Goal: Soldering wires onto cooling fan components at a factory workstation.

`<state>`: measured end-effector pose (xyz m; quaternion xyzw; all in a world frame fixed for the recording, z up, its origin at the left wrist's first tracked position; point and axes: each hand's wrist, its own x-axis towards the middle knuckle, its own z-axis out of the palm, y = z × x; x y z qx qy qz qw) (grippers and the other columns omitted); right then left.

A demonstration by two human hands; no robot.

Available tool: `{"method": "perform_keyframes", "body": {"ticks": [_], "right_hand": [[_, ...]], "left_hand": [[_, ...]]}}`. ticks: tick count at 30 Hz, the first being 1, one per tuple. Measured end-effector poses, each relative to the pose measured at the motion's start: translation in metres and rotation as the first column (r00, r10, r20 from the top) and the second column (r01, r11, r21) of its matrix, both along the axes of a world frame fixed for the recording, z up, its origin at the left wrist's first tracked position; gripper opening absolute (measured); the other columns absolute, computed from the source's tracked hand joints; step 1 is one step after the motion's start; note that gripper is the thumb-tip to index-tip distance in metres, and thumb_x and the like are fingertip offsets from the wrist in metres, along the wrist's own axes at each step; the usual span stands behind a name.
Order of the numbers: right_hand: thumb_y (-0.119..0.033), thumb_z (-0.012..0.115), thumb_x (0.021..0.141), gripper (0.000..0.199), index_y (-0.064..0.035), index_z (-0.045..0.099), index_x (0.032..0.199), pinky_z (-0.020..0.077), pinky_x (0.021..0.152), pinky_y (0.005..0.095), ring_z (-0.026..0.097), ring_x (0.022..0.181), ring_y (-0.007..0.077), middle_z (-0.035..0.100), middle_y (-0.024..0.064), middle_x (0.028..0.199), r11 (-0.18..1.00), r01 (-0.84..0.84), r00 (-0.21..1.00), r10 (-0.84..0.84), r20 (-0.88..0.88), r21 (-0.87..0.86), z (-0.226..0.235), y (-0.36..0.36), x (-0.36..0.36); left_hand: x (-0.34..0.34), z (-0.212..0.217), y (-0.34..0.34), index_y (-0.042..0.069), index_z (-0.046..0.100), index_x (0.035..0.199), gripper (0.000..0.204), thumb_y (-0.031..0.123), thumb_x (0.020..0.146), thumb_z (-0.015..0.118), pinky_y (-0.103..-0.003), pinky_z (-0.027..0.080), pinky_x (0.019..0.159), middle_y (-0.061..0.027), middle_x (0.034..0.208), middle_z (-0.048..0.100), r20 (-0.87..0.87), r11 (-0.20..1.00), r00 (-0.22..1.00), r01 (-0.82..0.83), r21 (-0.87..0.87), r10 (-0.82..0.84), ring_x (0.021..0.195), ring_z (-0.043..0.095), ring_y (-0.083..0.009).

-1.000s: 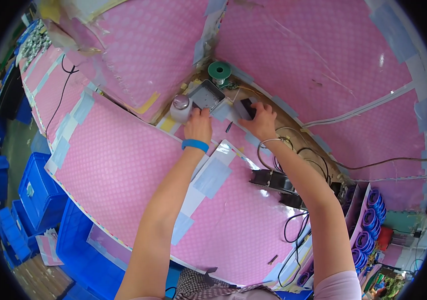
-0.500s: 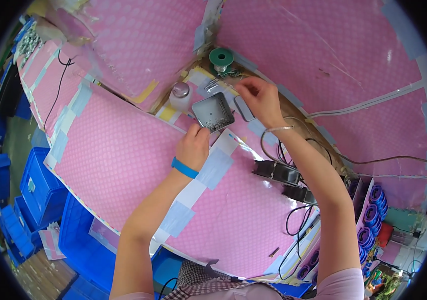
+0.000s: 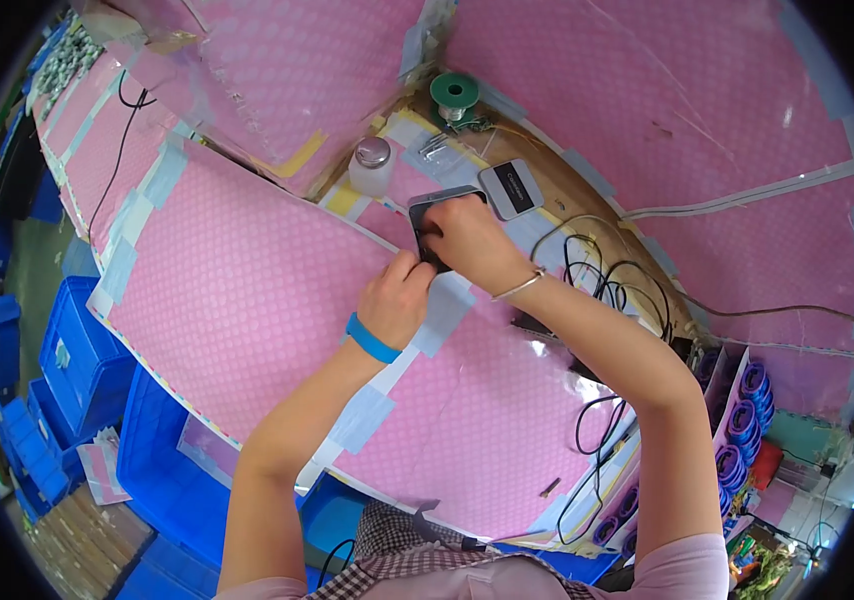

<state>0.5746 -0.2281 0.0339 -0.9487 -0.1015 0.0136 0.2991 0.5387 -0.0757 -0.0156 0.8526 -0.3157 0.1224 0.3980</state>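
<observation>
My right hand (image 3: 470, 238) reaches over a small grey metal tin (image 3: 425, 199), its fingers bent down inside it. The fingertips and most of the tin's contents are hidden under that hand. At the tin's near left edge, my left hand (image 3: 394, 302) is closed with its fingers curled together. I cannot make out whether it grips the tin or a small piece. Just right of the tin lies a flat silver lid (image 3: 511, 189) with a dark label. A white bottle (image 3: 371, 168) with a metal cap stands behind to the left.
A green spool of wire (image 3: 454, 95) stands in the far corner, near a clear bag (image 3: 437, 155) of thin metal pieces. Black cables (image 3: 597, 430) cross the right side of the pink-covered bench (image 3: 247, 270). Purple coils (image 3: 744, 430) line a rack at right; blue bins (image 3: 87, 355) sit at lower left.
My right hand has moved left and nearer, from above the lid into the tin, leaving the lid in full view. My left hand stays by the tin's near edge. The whole view has shifted slightly.
</observation>
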Motion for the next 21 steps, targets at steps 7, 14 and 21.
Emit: {"method": "perform_keyframes", "body": {"ticks": [7,14,21], "right_hand": [[-0.011,0.068,0.062,0.020,-0.0034,0.071,0.080,0.0514,0.063,0.0351,0.064,0.062,0.0265,0.067,0.0126,0.072,0.980,0.180,0.936,-0.144,-0.320,0.086,-0.017,0.006,-0.001],[-0.010,0.071,0.062,0.025,0.0010,0.069,0.085,0.0492,0.058,0.0261,0.060,0.064,0.0130,0.065,0.0068,0.073,0.940,0.206,0.813,-0.010,-0.582,0.271,-0.007,-0.011,0.007],[-0.007,0.068,0.063,0.021,0.0045,0.067,0.080,0.0503,0.061,0.0335,0.064,0.067,0.0225,0.066,0.0158,0.075,0.894,0.328,0.759,-0.056,-0.649,0.306,0.017,-0.022,-0.005]], "left_hand": [[-0.003,0.004,-0.001,0.006,0.056,0.078,0.009,-0.001,0.071,0.056,-0.036,0.050,0.052,-0.0081,0.076,0.047,0.087,0.997,0.994,0.068,0.033,-0.071,0.063,0.058,-0.0248],[0.001,0.020,0.003,0.005,0.059,0.080,0.010,-0.001,0.073,0.056,-0.036,0.049,0.054,-0.0089,0.074,0.048,0.061,0.976,0.979,0.185,0.118,-0.194,0.065,0.058,-0.0254],[0.001,0.028,-0.010,0.005,0.059,0.081,0.011,-0.001,0.073,0.057,-0.036,0.049,0.054,-0.0091,0.076,0.050,0.100,0.968,0.969,0.210,0.134,-0.224,0.065,0.058,-0.0260]]}}
